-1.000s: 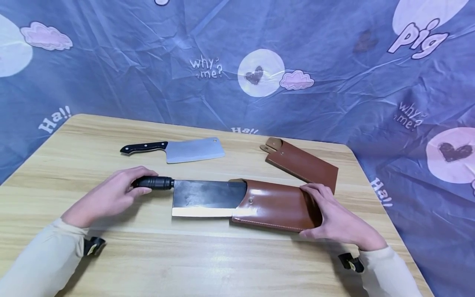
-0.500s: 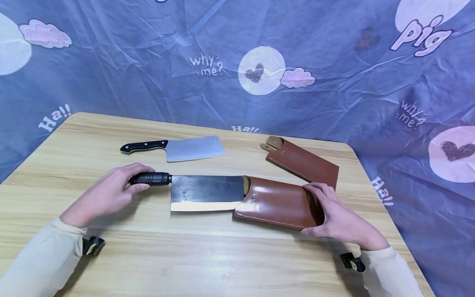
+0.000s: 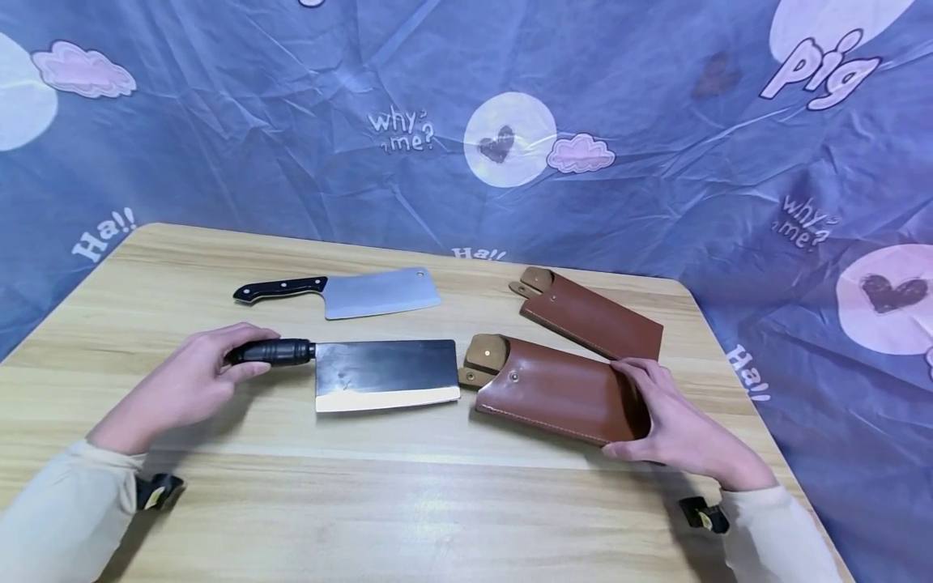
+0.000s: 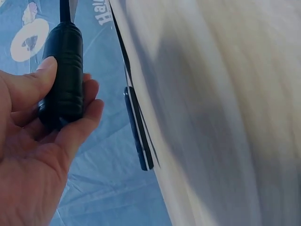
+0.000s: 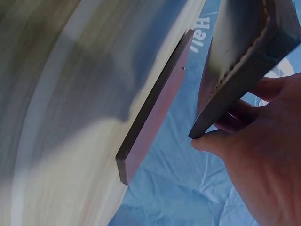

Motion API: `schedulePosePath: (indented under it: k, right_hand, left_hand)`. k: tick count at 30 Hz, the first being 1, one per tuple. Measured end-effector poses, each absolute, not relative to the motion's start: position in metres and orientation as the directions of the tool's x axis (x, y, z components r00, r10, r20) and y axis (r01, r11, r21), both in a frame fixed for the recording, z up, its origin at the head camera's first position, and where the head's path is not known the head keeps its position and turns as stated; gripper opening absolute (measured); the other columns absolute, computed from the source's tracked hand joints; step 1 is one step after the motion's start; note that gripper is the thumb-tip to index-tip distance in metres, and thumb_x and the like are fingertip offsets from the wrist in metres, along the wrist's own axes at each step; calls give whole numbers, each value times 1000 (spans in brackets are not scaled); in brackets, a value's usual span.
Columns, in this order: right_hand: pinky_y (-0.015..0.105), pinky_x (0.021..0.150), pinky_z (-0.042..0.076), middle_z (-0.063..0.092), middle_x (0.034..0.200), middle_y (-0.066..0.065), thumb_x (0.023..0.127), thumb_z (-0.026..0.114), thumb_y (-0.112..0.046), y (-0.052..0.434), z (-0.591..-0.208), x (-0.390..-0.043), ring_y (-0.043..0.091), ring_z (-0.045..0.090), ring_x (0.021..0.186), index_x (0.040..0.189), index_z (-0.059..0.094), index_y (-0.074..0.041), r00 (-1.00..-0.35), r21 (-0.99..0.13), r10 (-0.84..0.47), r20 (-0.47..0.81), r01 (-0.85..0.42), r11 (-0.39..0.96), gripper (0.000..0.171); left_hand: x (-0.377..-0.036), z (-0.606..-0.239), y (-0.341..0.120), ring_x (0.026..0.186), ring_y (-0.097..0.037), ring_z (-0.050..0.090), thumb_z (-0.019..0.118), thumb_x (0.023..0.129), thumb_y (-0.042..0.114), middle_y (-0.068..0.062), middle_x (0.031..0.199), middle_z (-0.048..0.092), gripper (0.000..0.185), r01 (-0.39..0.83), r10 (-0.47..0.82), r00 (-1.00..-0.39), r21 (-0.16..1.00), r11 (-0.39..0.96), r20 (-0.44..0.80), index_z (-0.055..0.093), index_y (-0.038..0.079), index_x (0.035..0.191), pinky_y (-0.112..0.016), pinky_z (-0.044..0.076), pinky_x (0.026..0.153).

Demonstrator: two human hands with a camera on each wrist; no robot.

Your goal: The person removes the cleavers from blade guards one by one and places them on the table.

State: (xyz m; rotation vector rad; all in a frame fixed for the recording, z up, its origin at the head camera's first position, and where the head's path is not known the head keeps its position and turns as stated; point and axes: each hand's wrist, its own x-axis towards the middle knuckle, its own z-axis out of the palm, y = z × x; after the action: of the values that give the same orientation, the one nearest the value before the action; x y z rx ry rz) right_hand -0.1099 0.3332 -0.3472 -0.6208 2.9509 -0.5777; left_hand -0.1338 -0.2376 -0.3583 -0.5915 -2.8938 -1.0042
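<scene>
Left hand grips the dark cleaver by its handle; right hand clasps the brown sheath.

I sit at a light wooden table with rounded corners. Behind it and down its right side hangs a creased blue cloth printed with pink clouds, pale circles holding dark hearts, and the words "why me?", "Ha!!" and "pig". Soft, even light falls across the tabletop.

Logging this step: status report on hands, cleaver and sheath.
Left hand grips dark cleaver handle. Right hand holds brown sheath. Blade fully out, nothing between.
</scene>
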Motion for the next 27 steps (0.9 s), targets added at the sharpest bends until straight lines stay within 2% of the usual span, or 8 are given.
schedulePosePath:
  k: [5, 10, 22, 25, 27]
  right_hand:
    - [51, 95, 37, 35, 139, 11, 63, 91, -49, 339, -349, -109, 30, 33, 128, 144, 37, -1, -919, -391, -394, 19, -370, 843, 109]
    - [56, 94, 37, 35, 138, 15, 64, 90, -48, 345, -351, -108, 34, 32, 127, 144, 36, 1, -921, -413, -390, 14, -360, 837, 108]
    - [61, 92, 36, 34, 138, 20, 64, 90, -47, 359, -352, -105, 39, 31, 126, 144, 35, 3, -932, -410, -361, -6, -327, 851, 109]
    - [59, 91, 36, 35, 137, 20, 64, 90, -48, 361, -353, -104, 38, 32, 125, 144, 35, 3, -935, -409, -355, -7, -322, 854, 109]
    - [59, 92, 36, 36, 137, 21, 64, 90, -47, 362, -354, -104, 38, 33, 124, 143, 36, 3, -936, -412, -353, -13, -317, 854, 109]
  left_hand:
    - [-132, -361, -245, 113, -48, 53, 68, 91, 6, -26, 123, 60, 38, 344, 321, -935, 598, 724, 150, 59, 0, 128, -68, 38, 93]
    - [-133, -364, -251, 105, -41, 58, 68, 92, 8, -26, 121, 61, 37, 342, 310, -938, 586, 735, 158, 60, 0, 127, -64, 42, 89]
    - [-132, -364, -261, 92, -32, 59, 67, 93, 12, -26, 118, 63, 38, 300, 298, -949, 562, 771, 98, 60, -1, 128, -60, 44, 87]
    - [-131, -366, -263, 77, -28, 58, 67, 94, 13, -28, 120, 61, 40, 279, 292, -954, 561, 779, 70, 58, -1, 130, -60, 44, 87]
    - [-130, -367, -264, 65, -21, 52, 67, 94, 14, -28, 120, 61, 41, 265, 286, -957, 555, 788, 52, 57, -1, 131, -57, 44, 85]
